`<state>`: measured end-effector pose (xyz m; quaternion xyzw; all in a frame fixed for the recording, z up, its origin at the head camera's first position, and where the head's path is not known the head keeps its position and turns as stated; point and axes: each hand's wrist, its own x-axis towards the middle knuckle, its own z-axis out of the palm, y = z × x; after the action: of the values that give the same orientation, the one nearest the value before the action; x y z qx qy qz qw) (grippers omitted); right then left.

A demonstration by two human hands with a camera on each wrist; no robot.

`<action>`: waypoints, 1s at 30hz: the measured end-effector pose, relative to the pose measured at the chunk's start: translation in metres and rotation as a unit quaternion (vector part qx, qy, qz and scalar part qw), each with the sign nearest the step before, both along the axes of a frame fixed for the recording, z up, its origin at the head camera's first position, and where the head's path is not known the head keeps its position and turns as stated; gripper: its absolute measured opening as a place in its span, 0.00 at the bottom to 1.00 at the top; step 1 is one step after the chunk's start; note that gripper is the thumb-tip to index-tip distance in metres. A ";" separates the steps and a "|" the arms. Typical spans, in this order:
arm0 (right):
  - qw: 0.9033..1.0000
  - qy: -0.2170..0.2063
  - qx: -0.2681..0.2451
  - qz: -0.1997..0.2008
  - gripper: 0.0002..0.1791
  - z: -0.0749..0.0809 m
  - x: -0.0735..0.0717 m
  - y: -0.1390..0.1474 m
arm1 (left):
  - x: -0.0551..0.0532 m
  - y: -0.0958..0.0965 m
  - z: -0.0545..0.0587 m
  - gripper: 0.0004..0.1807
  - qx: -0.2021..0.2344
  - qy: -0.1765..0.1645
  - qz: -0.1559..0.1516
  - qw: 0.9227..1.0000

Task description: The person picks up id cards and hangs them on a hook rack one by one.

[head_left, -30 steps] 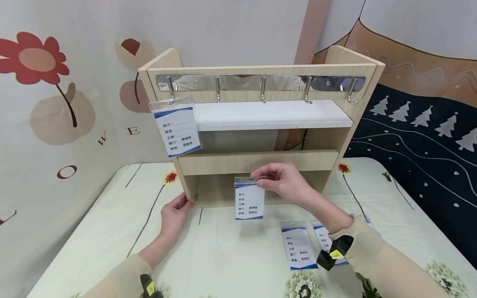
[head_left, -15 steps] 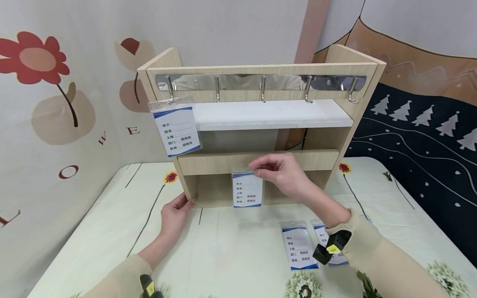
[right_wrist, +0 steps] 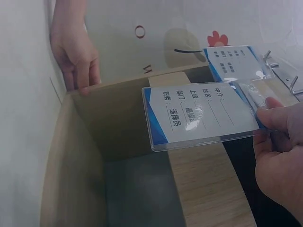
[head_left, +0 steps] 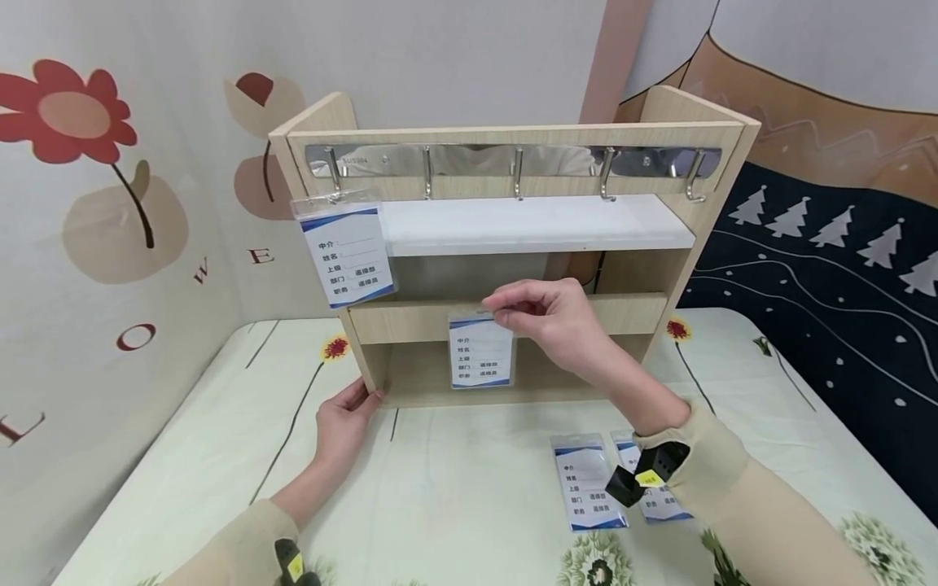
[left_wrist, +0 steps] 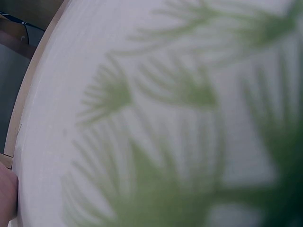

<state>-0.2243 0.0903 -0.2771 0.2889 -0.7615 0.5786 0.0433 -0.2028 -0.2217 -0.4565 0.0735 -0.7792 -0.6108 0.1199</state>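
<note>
My right hand (head_left: 545, 317) pinches the top edge of a clear badge holder (head_left: 481, 352) with a white and blue card in it. This badge hangs upright before the lower rail of the wooden shelf (head_left: 410, 324); the right wrist view shows thumb and fingers at its slotted end. With my left hand (head_left: 341, 427) I hold the shelf's lower left corner, fingers along the side panel (right_wrist: 142, 82). Another badge holder (head_left: 348, 252) hangs slightly tilted from the leftmost metal hook (head_left: 334, 172). In the left wrist view, only a sliver of hand (left_wrist: 7, 194) shows.
Several more hooks (head_left: 518, 175) line the metal strip, above a white shelf board (head_left: 535, 224). On the flowered tablecloth (head_left: 440, 505) lie two badge holders, one in full view (head_left: 589, 482) and another (head_left: 663, 500) partly behind the right wrist's black camera (head_left: 645, 476).
My right hand has raised the badge from just above the tablecloth to the height of the shelf's lower rail, drifting slightly left. The left hand has stayed at the shelf corner.
</note>
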 end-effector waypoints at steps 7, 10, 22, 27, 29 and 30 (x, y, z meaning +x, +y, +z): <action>1.000 0.019 -0.012 -0.010 0.10 0.009 -0.002 -0.006 | 0.000 0.000 0.001 0.24 0.000 -0.001 0.000 1.000; 0.999 0.024 -0.017 -0.016 0.10 0.014 -0.002 -0.010 | 0.000 0.000 0.000 0.24 0.001 -0.002 0.001 1.000; 0.997 0.074 -0.031 -0.005 0.11 0.031 -0.003 -0.024 | 0.001 0.000 0.003 0.25 0.015 -0.005 -0.006 1.000; 0.992 0.120 -0.037 -0.009 0.12 0.034 -0.003 -0.028 | 0.000 0.001 0.003 0.25 0.016 -0.005 -0.006 1.000; 0.990 0.133 -0.043 -0.011 0.12 0.036 -0.003 -0.031 | 0.000 0.001 0.003 0.25 0.015 -0.006 -0.005 1.000; 0.989 0.138 -0.047 -0.012 0.11 0.037 -0.003 -0.032 | 0.000 0.001 0.002 0.25 0.015 -0.006 -0.004 1.000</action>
<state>-0.2272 0.0581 -0.2403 0.3547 -0.7239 0.5673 0.1685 -0.2026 -0.2208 -0.4542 0.0759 -0.7708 -0.6225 0.1119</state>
